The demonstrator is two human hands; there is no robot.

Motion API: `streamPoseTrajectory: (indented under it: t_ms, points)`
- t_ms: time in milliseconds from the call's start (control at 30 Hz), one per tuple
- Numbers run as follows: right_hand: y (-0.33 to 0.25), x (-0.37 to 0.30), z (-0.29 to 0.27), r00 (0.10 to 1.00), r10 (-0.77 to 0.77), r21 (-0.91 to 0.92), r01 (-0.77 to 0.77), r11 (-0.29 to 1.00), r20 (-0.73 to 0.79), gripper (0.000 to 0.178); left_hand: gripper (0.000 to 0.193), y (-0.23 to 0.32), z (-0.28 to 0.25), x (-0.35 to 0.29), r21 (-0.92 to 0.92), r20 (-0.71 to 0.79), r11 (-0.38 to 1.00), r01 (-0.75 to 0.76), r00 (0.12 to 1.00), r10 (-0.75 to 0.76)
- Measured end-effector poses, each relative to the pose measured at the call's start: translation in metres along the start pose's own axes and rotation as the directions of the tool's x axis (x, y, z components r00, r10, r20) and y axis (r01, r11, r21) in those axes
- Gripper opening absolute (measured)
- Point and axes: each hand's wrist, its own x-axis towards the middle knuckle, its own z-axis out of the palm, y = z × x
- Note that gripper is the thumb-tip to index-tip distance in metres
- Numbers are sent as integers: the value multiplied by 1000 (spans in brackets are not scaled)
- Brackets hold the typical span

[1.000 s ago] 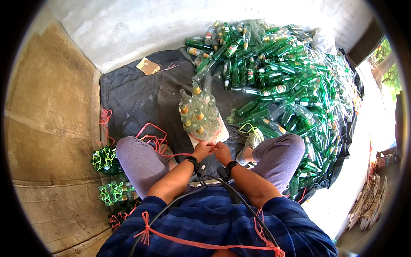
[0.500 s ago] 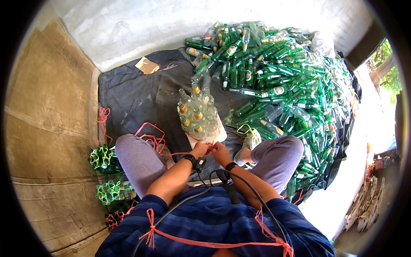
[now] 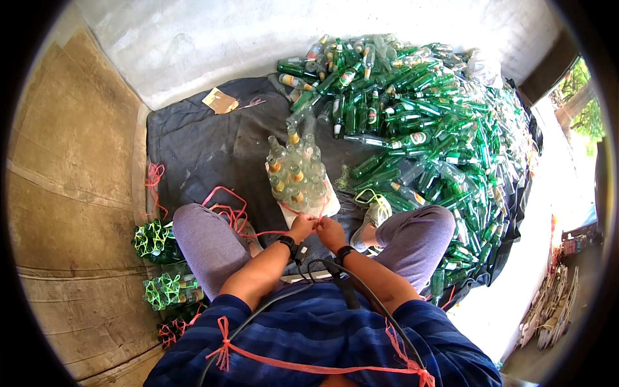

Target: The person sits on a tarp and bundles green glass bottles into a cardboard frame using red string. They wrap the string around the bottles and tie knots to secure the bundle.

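Several clear glass bottles [image 3: 295, 169] stand upright in a tight cluster on a white block [image 3: 330, 205] between my feet. A red plastic string [image 3: 274, 232] runs round the near side of the cluster and into my fingers. My left hand [image 3: 302, 227] pinches the string just in front of the block. Close beside it, nearly touching, my right hand [image 3: 331, 233] also has its fingers closed on the string. The string's slack trails left past my knee into a loose tangle [image 3: 225, 201]. My fingers hide the spot where the strands meet.
A big heap of loose green and clear bottles [image 3: 425, 135] covers the right and back of the dark sheet [image 3: 206, 142]. Tied bottle bundles [image 3: 169, 290] lie by the cardboard wall [image 3: 77, 193] at left. Scissors [image 3: 253, 103] and a cardboard scrap [image 3: 220, 100] lie far back.
Both hands stay at the string in front of the bottles, with only a slight shift of the fingers. The view has moved very slightly.
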Motion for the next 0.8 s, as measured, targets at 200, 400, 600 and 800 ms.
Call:
streamPoseTrajectory:
  t_ms: [200,400,600,800]
  points:
    - [-4,-8,-4,988,-153,-36,153,988,13,19,16,-13,3,9,-20,29,1000,-23,999,24]
    - [-11,-9,-3,995,-99,60,97,993,28,21,18,-33,-15,23,-104,163,991,78,985,-61]
    - [15,-5,20,997,-21,174,8,985,72,18,23,-1,-4,-8,-66,212,984,164,966,-147]
    - [33,12,26,867,162,261,-313,913,471,19,25,2,-1,-20,45,205,998,34,978,-43]
